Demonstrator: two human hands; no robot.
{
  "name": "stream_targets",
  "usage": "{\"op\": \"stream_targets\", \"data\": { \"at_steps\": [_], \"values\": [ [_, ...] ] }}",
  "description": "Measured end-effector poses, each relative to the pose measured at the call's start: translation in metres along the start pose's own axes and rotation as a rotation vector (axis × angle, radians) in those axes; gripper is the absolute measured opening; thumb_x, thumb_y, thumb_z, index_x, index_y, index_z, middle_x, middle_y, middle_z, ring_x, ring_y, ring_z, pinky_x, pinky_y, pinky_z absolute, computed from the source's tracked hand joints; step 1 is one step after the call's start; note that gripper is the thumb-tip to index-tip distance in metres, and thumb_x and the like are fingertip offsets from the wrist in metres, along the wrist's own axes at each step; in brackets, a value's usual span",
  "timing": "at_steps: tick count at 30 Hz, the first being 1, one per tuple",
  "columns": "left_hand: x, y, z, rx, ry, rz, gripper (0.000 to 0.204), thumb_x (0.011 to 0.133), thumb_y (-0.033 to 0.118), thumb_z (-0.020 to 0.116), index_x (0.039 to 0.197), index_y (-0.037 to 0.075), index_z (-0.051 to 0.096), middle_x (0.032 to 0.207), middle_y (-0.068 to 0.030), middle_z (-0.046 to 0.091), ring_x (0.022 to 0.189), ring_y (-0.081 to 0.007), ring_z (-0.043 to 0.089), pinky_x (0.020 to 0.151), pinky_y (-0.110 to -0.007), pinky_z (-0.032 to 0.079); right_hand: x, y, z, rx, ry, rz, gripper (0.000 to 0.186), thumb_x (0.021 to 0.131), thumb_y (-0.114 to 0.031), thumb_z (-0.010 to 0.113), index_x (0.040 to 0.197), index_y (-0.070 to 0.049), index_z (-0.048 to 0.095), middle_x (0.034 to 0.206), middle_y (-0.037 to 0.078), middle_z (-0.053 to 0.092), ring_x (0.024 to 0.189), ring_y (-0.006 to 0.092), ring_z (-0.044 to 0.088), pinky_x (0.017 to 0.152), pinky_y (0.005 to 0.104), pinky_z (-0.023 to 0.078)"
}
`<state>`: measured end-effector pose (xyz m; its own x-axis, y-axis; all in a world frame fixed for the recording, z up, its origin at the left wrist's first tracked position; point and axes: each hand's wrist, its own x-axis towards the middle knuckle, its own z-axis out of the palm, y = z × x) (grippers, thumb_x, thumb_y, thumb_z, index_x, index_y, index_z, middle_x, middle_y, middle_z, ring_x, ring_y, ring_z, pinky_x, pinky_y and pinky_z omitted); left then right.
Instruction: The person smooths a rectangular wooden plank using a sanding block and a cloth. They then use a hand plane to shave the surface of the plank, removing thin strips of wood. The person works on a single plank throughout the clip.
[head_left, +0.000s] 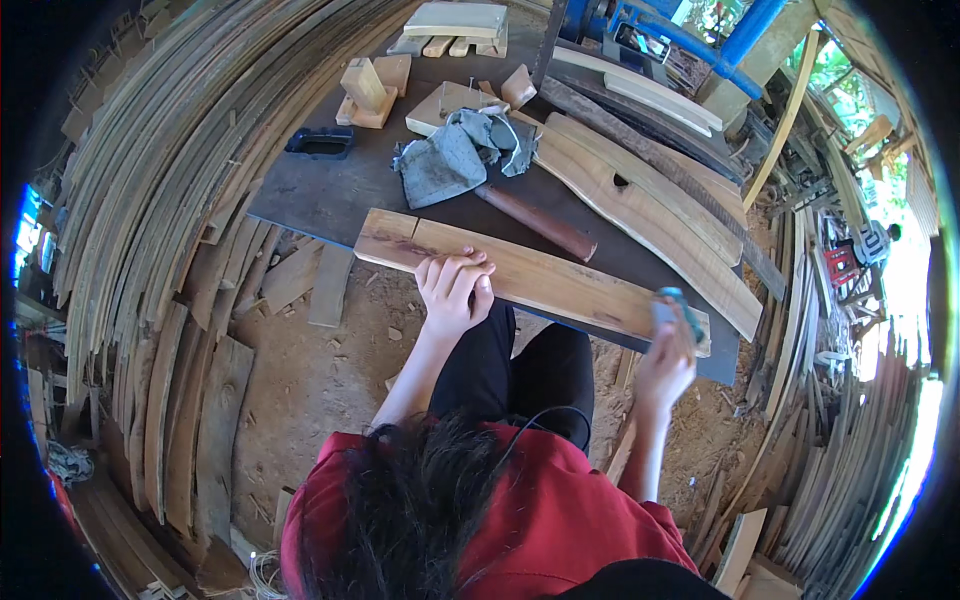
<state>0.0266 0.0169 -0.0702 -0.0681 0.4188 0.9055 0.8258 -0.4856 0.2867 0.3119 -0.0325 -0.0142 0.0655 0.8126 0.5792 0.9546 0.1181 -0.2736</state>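
A long wooden board (540,275) lies slantwise along the near edge of the dark tabletop (300,195), with a thin line across it near its left end. My left hand (455,290) is closed over the board's near edge, fingers curled on its top face. At the board's right end, my right hand (668,370) grips a small teal object (682,310), pressed to or just over the wood. The object is blurred and partly hidden by the fingers, so its exact kind is unclear. Beyond the board, a brown wooden handle (540,222) sticks out from a crumpled grey cloth (450,160).
Wide planks (650,210) lie on the table's right side. Small wood blocks (370,90) and a black tray (320,143) sit at the back left. Long timber stacks (200,120) crowd the left, with more planks (840,480) on the right. Blue metal machinery (745,40) stands behind.
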Motion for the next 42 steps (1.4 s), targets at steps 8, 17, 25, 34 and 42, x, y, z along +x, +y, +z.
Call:
{"op": "stream_targets", "data": {
  "at_steps": [8,17,25,34,42],
  "values": [
    [-0.001,-0.001,0.003,0.004,0.010,0.021,0.011,0.085,0.017,0.054,0.080,0.014,0.063,0.090,0.0009,0.065,0.084,-0.0164,0.058,0.079,-0.034,0.033,0.001,-0.016,0.007,-0.078,0.061,-0.039,0.028,0.093,-0.010,0.044,0.108,0.001,0.065,0.118,0.014,0.062,0.109,0.0310,0.059,0.094,0.0427,0.044],
    [0.003,0.001,0.001,0.011,0.019,0.017,0.011,0.086,0.018,0.054,0.080,0.014,0.063,0.087,0.0007,0.065,0.083,-0.0170,0.058,0.080,-0.034,0.034,0.001,0.000,0.002,0.032,0.069,-0.063,0.024,0.091,-0.007,0.046,0.097,0.004,0.066,0.112,0.015,0.065,0.101,0.0332,0.062,0.088,0.0407,0.048],
    [-0.001,-0.002,0.002,0.037,0.026,0.033,0.009,0.085,0.020,0.056,0.081,0.015,0.063,0.090,0.0021,0.065,0.085,-0.0151,0.059,0.080,-0.033,0.036,0.008,-0.015,0.005,-0.094,0.106,0.028,0.025,0.091,-0.009,0.047,0.103,0.002,0.066,0.117,0.011,0.063,0.108,0.0305,0.060,0.092,0.0412,0.045],
    [0.001,0.000,0.000,0.042,0.019,0.019,0.010,0.085,0.020,0.055,0.083,0.015,0.064,0.090,0.0018,0.064,0.085,-0.0157,0.059,0.080,-0.034,0.037,0.004,-0.032,0.007,0.136,0.032,-0.118,0.026,0.091,-0.010,0.045,0.096,0.001,0.067,0.112,0.014,0.065,0.107,0.0291,0.061,0.094,0.0415,0.045],
    [-0.001,-0.002,0.004,0.037,0.043,0.052,0.011,0.085,0.021,0.055,0.082,0.015,0.064,0.090,0.0020,0.065,0.084,-0.0149,0.059,0.078,-0.033,0.036,0.002,0.006,0.009,-0.148,0.193,0.047,0.028,0.093,-0.011,0.044,0.098,0.005,0.067,0.111,0.015,0.065,0.104,0.0310,0.062,0.091,0.0416,0.045]
  ]
}}
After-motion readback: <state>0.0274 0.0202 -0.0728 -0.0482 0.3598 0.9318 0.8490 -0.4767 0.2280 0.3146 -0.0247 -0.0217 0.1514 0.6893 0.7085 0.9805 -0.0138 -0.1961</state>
